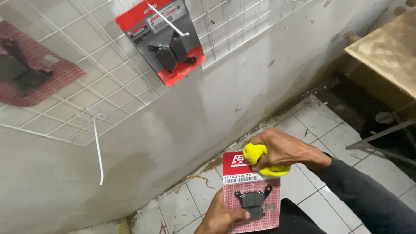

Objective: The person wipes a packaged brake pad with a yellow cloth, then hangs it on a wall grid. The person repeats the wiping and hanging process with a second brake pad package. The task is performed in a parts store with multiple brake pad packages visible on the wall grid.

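Note:
My left hand (221, 216) grips the lower edge of a red blister pack (251, 195) that shows a pair of dark brake pads, thumb on its front. My right hand (281, 149) is closed on a yellow cloth (256, 157) and presses it against the top of that pack. A dark sleeve covers my right forearm. Both hands are low in the view, above the tiled floor.
A white wire grid (108, 82) hangs on the grey wall with a red and grey brake pad pack (167, 39) on a hook, another red pack (26, 65) at left, and a bare hook (99, 149). A wooden board (388, 50) and metal frame stand at right.

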